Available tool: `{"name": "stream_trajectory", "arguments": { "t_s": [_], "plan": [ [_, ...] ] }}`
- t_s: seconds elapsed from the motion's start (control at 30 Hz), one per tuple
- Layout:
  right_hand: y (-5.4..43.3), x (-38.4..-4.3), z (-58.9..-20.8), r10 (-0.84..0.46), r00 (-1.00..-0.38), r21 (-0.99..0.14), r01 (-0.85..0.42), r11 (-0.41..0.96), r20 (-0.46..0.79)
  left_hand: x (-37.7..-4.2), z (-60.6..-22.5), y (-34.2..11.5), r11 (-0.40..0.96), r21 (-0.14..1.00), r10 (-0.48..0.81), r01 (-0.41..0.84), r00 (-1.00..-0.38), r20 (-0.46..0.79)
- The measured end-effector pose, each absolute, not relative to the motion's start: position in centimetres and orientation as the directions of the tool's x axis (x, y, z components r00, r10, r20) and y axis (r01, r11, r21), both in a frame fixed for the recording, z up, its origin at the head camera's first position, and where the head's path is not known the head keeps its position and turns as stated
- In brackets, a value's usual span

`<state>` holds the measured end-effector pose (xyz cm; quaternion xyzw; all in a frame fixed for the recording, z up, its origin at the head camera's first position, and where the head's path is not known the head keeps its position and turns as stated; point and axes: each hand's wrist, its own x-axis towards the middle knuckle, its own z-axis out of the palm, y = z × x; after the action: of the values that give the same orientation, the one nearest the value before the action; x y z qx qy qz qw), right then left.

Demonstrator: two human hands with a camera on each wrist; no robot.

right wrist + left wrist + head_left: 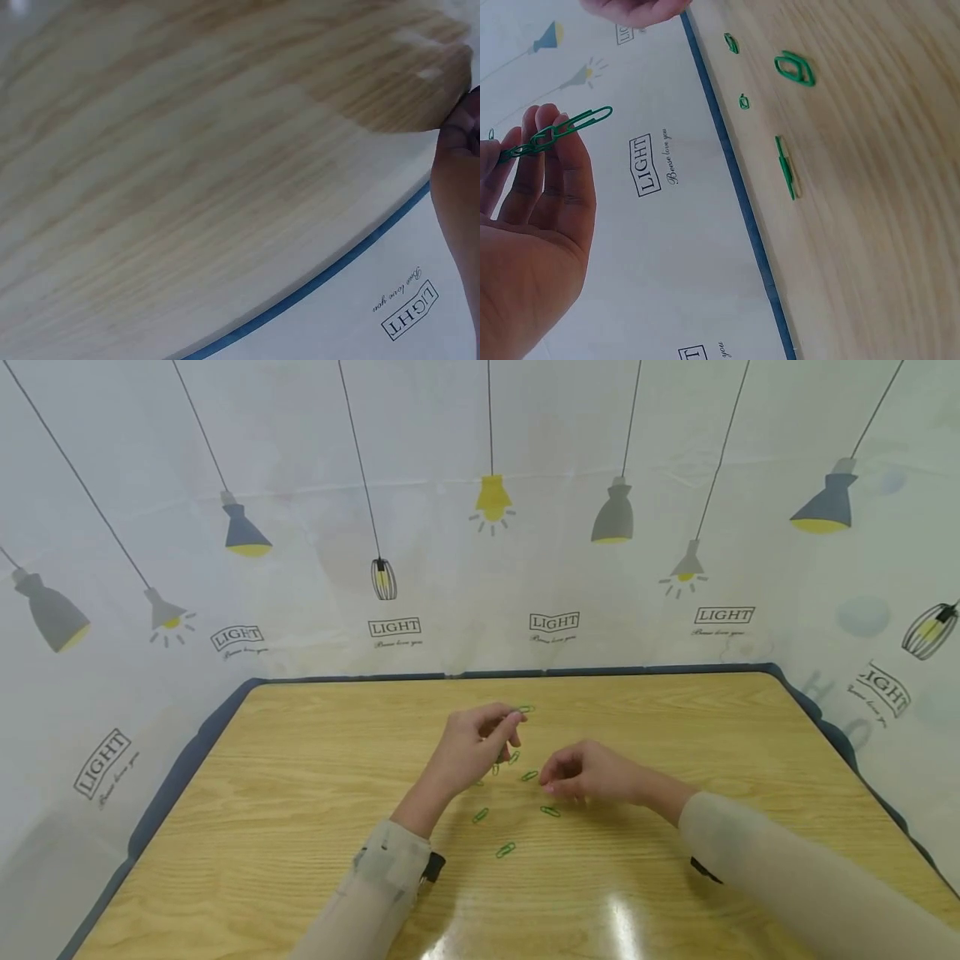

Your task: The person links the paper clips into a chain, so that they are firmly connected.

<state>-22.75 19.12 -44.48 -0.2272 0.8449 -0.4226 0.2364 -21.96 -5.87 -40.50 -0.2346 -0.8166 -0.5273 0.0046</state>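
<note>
My left hand (476, 743), raised over the table, pinches a chain of linked green paper clips (544, 136) between thumb and fingers. One end clip (526, 709) sticks out past the fingertips, and the chain lies across the fingers in the left wrist view. My right hand (596, 772) is low over the wood with fingers curled; a loose green paper clip (529, 776) lies just left of its fingertips. Another paper clip (550, 812) is below that hand. At the right wrist view's edge the right hand (459, 176) is cut off; I cannot tell whether it pinches anything.
More loose green paper clips lie on the wooden table (315, 777), one (481, 815) beside the left wrist and one (506, 850) nearer me. A blue edge (352, 677) borders the table, and a white lamp-printed curtain (450, 568) rises behind it.
</note>
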Motion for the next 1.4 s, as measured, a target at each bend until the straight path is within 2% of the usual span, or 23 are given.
{"name": "stream_trajectory", "arguments": {
  "t_s": [0.33, 0.57, 0.77, 0.93, 1.13, 1.27, 1.4],
  "plan": [
    [19.4, -22.9, -46.3, -0.601, -0.77, -0.796, -0.219, 0.565, -0.214, -22.1, -40.7, -6.4, 0.295, 0.878, 0.355, 0.378, -0.896, 0.267],
    [18.8, -22.8, -46.4, -0.608, -0.759, -0.793, -0.212, 0.571, -0.235, -21.9, -41.4, -7.0, 0.265, 0.908, 0.344, 0.325, -0.912, 0.226],
    [18.8, -22.7, -46.2, -0.631, -0.741, -0.777, -0.251, 0.577, -0.23, -22.1, -41.6, -7.1, 0.274, 0.902, 0.368, 0.333, -0.903, 0.221],
    [18.7, -22.7, -45.5, -0.657, -0.716, -0.747, -0.299, 0.594, -0.236, -22.4, -41.8, -7.2, 0.268, 0.907, 0.383, 0.324, -0.9, 0.209],
    [18.5, -23.0, -44.2, -0.684, -0.664, -0.71, -0.322, 0.626, -0.302, -22.4, -42.2, -7.4, 0.277, 0.916, 0.398, 0.291, -0.902, 0.166],
    [18.8, -23.5, -43.1, -0.668, -0.695, -0.727, -0.31, 0.612, -0.266, -22.3, -42.2, -7.3, 0.29, 0.91, 0.412, 0.296, -0.897, 0.161],
    [19.2, -24.2, -41.4, -0.624, -0.77, -0.762, -0.324, 0.561, -0.132, -22.4, -42.1, -7.2, 0.3, 0.901, 0.424, 0.314, -0.89, 0.169]
  ]
}}
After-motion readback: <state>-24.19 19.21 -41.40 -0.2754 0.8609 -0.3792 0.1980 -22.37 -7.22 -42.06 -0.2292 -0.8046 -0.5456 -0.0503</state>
